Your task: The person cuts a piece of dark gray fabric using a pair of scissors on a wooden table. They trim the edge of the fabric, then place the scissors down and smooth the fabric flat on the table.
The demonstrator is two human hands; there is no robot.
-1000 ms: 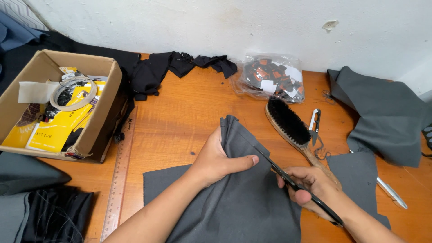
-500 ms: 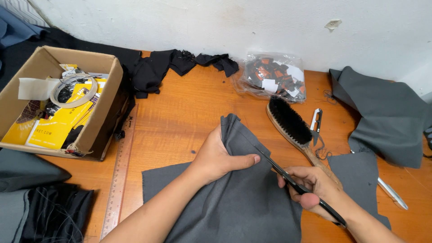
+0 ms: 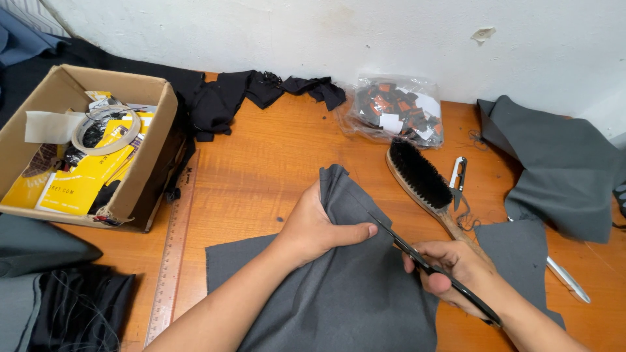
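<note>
A piece of dark grey cloth [image 3: 339, 300] lies on the wooden table [image 3: 261, 169] in front of me. My left hand [image 3: 316, 225] grips a raised fold of that cloth near its top edge, thumb pointing right. My right hand [image 3: 450, 270] holds black scissors [image 3: 407, 248], whose blades point up-left into the cloth's right edge just below my left thumb. The handles are hidden in my fingers.
A wooden brush with black bristles [image 3: 420, 176], small thread snips [image 3: 458, 179] and a silver pen [image 3: 567, 279] lie to the right. A cardboard box [image 3: 140, 176] of yellow packets stands at left, a long ruler [image 3: 173, 251] beside it. A plastic bag [image 3: 394, 107] and dark cloth pieces [image 3: 561, 166] lie behind.
The scissors and my right hand have edged slightly up-left into the cloth. My left hand keeps its grip on the fold.
</note>
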